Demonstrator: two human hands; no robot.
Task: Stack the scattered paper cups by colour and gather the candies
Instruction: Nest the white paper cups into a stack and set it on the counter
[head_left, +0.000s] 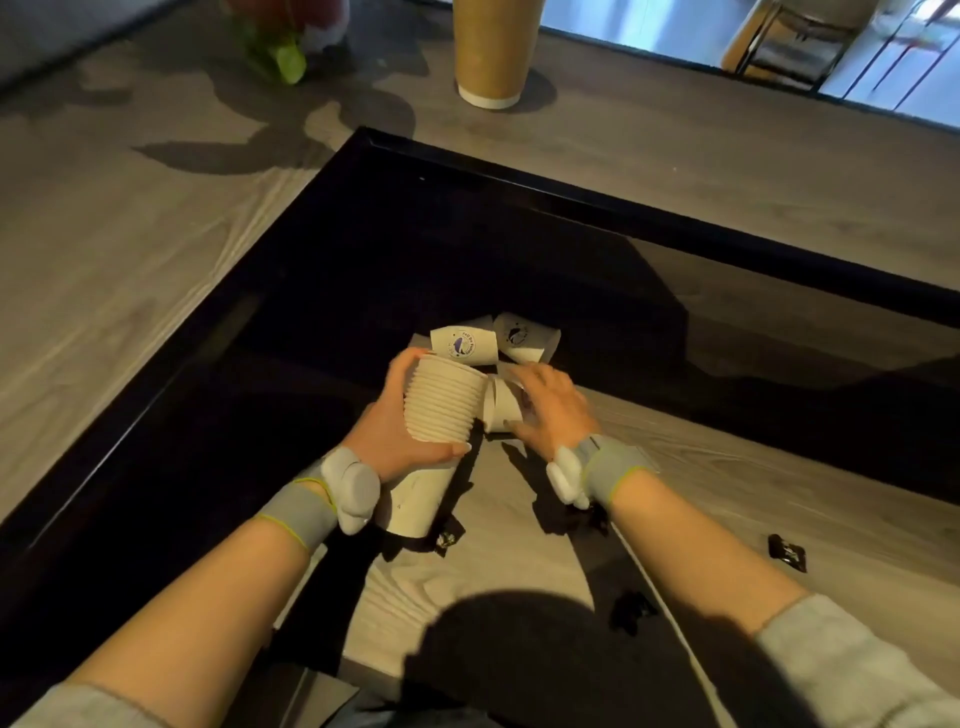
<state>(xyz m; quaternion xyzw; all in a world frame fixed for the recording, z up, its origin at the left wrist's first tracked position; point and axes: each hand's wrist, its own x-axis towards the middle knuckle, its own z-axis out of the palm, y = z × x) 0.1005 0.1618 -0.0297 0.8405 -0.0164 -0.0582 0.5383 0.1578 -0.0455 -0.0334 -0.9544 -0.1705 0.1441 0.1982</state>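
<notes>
My left hand (395, 431) grips a long stack of white paper cups (441, 402), its rims showing as ridges and its lower end (415, 499) resting on the wooden surface. My right hand (556, 408) closes over a single white cup (501, 405) lying on its side right beside the stack. Two more white cups with a round blue logo, one (465, 343) and another (524, 338), lie tipped just beyond the hands. Dark-wrapped candies lie on the wood: one (449, 538) by the stack's base, one (943, 553) at the right, one (631, 610) between my forearms.
The wooden surface sits inside a sunken area bounded by a black frame (571, 192). On the higher grey wood beyond stands a tall brown paper cup stack (493, 52), with a green and red object (288, 36) to its left. Chairs (789, 36) show at the far right.
</notes>
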